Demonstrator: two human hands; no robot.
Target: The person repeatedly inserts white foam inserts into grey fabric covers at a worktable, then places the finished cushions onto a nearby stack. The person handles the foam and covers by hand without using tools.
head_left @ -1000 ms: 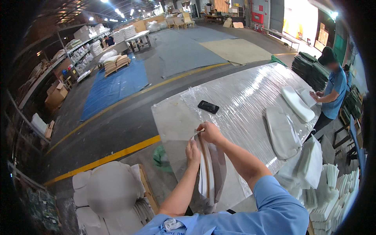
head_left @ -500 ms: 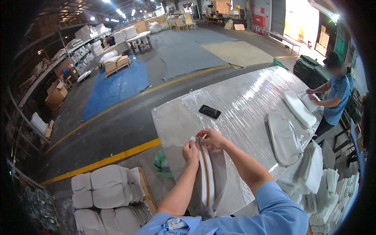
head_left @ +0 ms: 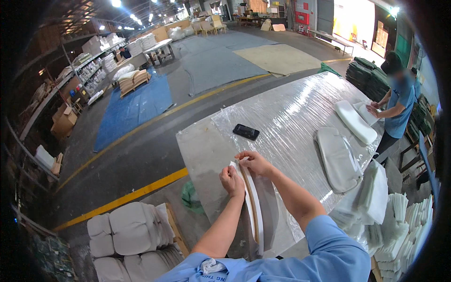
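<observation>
Below hands (head_left: 255, 164) on a white strip (head_left: 259, 224), a shirt (head_left: 329, 239) bears lettering (head_left: 221, 277).

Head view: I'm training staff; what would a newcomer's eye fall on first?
Likely the left hand and right hand, pinching the far end of a long brown-striped piece just below centre. Beyond them, a black phone contrasts with the shiny table; at upper left, a blue floor sheet stands out.
</observation>
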